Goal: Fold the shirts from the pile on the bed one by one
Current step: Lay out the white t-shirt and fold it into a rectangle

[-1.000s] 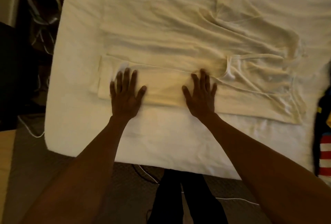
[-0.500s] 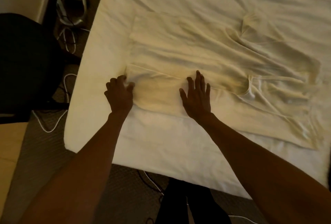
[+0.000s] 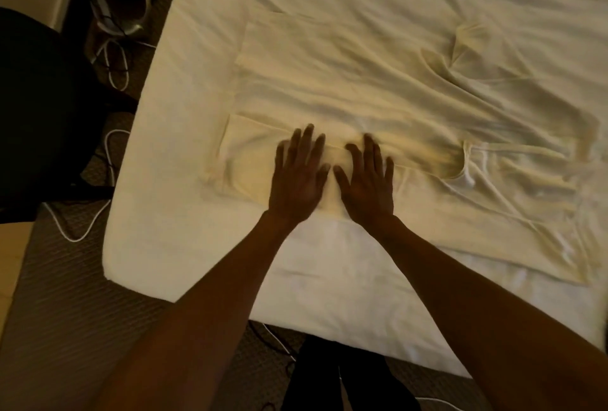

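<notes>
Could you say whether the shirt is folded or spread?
Partly folded: the shirt has one side doubled over under left hand and right hand.

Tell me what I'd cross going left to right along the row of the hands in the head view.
black chair → bed's bare edge → shirt's folded edge → left hand → right hand, both flat on the shirt → shirt's neckline
</notes>
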### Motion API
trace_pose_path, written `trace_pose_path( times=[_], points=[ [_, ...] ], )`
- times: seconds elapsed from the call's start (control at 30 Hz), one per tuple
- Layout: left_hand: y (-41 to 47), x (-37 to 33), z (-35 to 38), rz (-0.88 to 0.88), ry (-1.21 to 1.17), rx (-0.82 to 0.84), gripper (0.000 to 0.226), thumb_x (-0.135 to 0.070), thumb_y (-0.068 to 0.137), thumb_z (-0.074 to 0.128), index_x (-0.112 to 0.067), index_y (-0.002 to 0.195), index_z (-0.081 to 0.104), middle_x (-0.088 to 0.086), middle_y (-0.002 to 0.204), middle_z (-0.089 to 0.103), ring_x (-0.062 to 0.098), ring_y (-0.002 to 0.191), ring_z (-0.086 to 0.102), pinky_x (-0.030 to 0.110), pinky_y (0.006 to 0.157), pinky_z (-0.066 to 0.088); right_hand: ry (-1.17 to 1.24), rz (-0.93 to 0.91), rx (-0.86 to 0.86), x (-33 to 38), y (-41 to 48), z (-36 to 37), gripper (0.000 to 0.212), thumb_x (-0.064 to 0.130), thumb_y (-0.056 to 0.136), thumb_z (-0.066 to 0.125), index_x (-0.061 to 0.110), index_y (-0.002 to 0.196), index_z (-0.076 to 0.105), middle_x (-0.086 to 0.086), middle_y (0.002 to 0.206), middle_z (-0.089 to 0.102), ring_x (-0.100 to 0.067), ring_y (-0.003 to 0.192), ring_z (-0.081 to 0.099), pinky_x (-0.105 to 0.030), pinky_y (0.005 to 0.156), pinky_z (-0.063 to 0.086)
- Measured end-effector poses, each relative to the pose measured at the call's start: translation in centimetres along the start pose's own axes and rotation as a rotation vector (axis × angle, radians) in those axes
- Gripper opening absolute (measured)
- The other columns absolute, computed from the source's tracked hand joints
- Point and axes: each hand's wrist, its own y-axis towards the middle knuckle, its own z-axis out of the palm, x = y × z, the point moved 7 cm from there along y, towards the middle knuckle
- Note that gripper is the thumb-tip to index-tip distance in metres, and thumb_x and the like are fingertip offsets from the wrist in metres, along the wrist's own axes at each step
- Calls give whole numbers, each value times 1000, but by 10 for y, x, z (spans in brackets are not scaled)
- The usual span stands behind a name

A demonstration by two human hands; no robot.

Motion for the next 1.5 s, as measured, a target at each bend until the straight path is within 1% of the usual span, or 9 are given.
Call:
trace_pose_path(
  times=[0.13, 0.4, 0.57, 0.7, 0.8, 1.0, 1.17, 1.3, 1.5],
  points=[
    [-6, 45, 7, -61, 167, 46, 67, -59, 104, 27, -27, 160, 12, 2, 168, 7, 21, 155, 4, 53, 122, 8, 8, -37, -36, -6, -1, 5, 55, 54, 102, 33, 28, 150, 30, -2, 166, 4, -18, 152, 1, -52, 121, 7],
    [-8, 106, -15, -211, 142, 16, 66, -61, 103, 26, -35, 159, 4, 0, 168, 1, 19, 155, 1, 55, 122, 6, -11, -83, -79, -9, -1, 6, 55, 53, 102, 32, 25, 150, 32, -5, 165, 7, -20, 152, 4, -53, 121, 8],
    [0, 86, -31, -308, 71, -111, 59, -49, 104, 36, -20, 156, 29, 6, 164, 24, 23, 154, 13, 58, 121, 6, 107, -151, -11, -16, -3, -12, 52, 45, 104, 37, 18, 148, 36, -7, 164, 15, -21, 152, 12, -50, 122, 11],
    [17, -8, -49, -148, -122, -306, 43, -26, 99, 49, -12, 139, 52, 10, 138, 55, 31, 136, 45, 51, 112, 36, 200, -190, -125, -57, -19, -73, 33, 28, 102, 47, 15, 133, 51, -6, 154, 38, -21, 143, 32, -38, 116, 27],
    [38, -100, -41, -60, -339, -233, 37, -21, 96, 51, -14, 131, 58, 6, 123, 62, 27, 115, 57, 42, 93, 48, 270, -108, -271, -113, -39, -122, 25, 18, 100, 51, 14, 124, 56, -2, 135, 55, -20, 127, 48, -35, 103, 40],
    [73, -267, 2, 133, -459, -10, 36, -23, 92, 50, -11, 125, 60, 8, 115, 63, 31, 106, 57, 46, 84, 50, 280, 183, -468, -255, -82, -183, 21, 14, 96, 53, 12, 117, 54, -3, 112, 58, -24, 98, 55, -40, 84, 48],
    [103, -367, 58, 283, -281, 281, 48, -26, 99, 56, -9, 143, 48, 15, 141, 52, 36, 129, 46, 48, 101, 41, 316, 454, -284, -354, -108, -180, 34, 32, 94, 61, 15, 122, 51, -4, 110, 59, -25, 103, 55, -43, 83, 48],
    [127, -409, 93, 335, -44, 403, 62, -32, 98, 57, -17, 153, 32, 8, 157, 34, 30, 143, 32, 47, 110, 32, 342, 494, -52, -393, -109, -160, 50, 50, 82, 72, 17, 115, 54, -4, 107, 60, -26, 98, 58, -45, 81, 49],
    [144, -429, 108, 292, 146, 442, 55, -34, 90, 65, -26, 140, 42, 5, 133, 51, 33, 126, 45, 52, 97, 38, 396, 475, 9, -408, -100, -156, 54, 43, 71, 83, 19, 109, 53, 1, 95, 64, -22, 87, 60, -37, 72, 47]
  ],
)
